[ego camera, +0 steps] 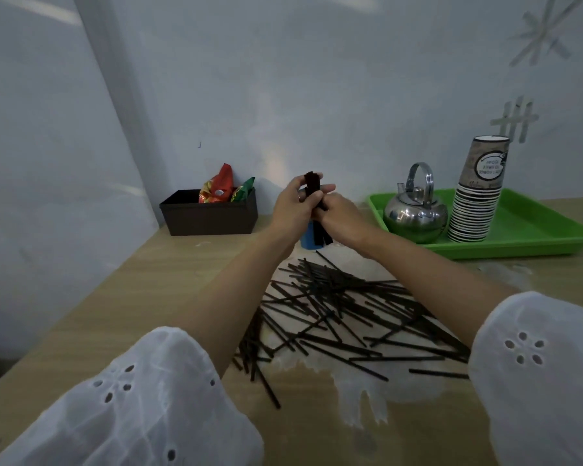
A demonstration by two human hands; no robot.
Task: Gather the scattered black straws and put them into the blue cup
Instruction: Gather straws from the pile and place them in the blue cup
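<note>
A dark box point(209, 215) sits far left on the table point(169, 270). My left hand point(292, 208) and right hand point(342, 218) both curl their fingers round an upright bundle of straws point(313, 183) at the half-hidden blue cup point(306, 237). Loose straws point(344, 314) lie scattered nearer me. A kettle point(416, 215) stands on the green tray point(535, 230).

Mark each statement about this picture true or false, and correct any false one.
1. The left hand and the right hand both grip a bundle of black straws. True.
2. The kettle stands on the green tray. True.
3. Every straw has been picked up. False: many loose straws lie on the table.
4. The cups are stacked inside the box. False: the paper cups stand on the green tray; the dark box holds snack packets.
</note>
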